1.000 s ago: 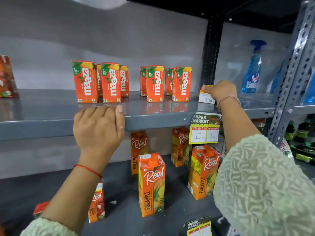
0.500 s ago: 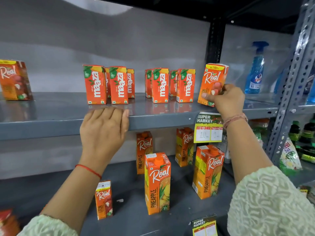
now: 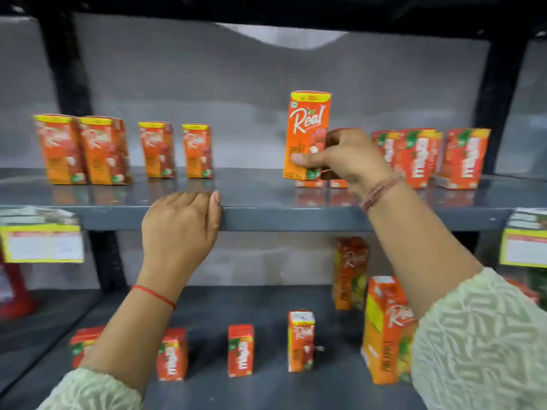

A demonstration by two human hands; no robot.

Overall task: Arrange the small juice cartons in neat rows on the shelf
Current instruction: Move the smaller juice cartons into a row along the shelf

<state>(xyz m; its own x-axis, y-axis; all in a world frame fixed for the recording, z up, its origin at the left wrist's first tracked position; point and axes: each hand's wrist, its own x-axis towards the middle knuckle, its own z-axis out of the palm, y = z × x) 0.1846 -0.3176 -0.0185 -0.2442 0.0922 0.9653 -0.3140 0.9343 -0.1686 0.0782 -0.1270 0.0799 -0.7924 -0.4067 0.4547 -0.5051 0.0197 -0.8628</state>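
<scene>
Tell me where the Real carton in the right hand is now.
Head view, right of centre: the Real carton sits in the right hand, above the upper shelf, between four Real cartons and the Maaza cartons.

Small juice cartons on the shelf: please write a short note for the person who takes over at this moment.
Right hand: holds a small Real carton, lifted just above the upper shelf.
Left hand: empty, resting on that shelf's front edge.
Done: four Real cartons stand in a loose row at the left; Maaza cartons are grouped at the right.
Left: set the held carton beside the Real row and even out the gaps. Small cartons on the lower shelf may need sorting too.
</scene>
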